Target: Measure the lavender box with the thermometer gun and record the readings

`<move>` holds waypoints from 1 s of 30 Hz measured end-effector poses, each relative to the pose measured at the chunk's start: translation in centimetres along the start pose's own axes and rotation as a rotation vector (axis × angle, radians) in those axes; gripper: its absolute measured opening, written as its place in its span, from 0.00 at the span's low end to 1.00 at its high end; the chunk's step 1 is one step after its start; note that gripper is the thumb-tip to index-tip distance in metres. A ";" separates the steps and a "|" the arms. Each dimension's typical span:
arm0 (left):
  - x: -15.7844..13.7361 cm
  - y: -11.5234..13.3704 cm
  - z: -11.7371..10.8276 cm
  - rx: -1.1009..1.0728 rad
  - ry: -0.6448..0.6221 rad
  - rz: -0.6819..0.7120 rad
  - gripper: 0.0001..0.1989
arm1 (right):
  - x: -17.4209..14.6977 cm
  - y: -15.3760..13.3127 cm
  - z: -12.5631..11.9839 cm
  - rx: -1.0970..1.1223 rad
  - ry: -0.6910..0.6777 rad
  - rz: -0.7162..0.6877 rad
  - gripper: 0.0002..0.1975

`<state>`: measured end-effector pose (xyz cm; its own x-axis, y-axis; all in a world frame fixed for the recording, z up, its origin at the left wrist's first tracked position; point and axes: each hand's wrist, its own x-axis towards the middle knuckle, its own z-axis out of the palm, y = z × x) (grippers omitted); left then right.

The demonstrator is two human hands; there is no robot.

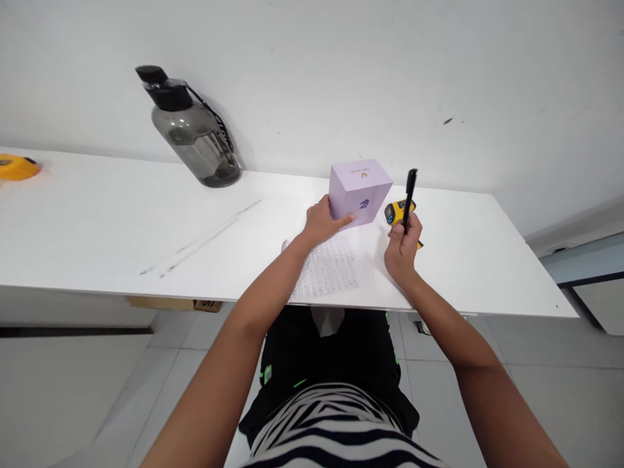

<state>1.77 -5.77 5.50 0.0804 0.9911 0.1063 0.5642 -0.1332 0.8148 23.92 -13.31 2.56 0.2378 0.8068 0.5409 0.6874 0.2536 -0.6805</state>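
Note:
A light purple box with a small dark emblem on its front stands on the white tabletop. My left hand grips its left side, thumb across the front face. In my right hand is a black pen, held upright with the fingers closed round its lower part. Just behind that hand lies a yellow and black device, partly covered by the hand and the pen. Under my left wrist, a sheet of bubble wrap lies near the front edge.
A large grey water bottle with a black cap stands against the wall at the left. An orange object sits at the far left edge. Dark scuff lines mark the white table. Below it is a cardboard box.

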 end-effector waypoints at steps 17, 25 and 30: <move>-0.3 0.1 0.1 -0.024 0.019 0.033 0.32 | -1.2 -0.5 0.1 0.030 -0.488 -0.342 0.45; -0.3 0.2 0.0 -0.026 0.015 0.039 0.32 | -0.6 -1.6 0.2 -0.060 -0.536 -0.316 0.37; -0.4 0.3 -0.1 -0.033 0.010 0.041 0.32 | -0.2 -1.8 -0.1 0.179 -0.688 -0.141 0.33</move>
<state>1.86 -6.16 5.73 0.0951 0.9848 0.1455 0.5332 -0.1738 0.8280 22.67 -13.97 3.74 -0.3714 0.8981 0.2357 0.5432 0.4160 -0.7293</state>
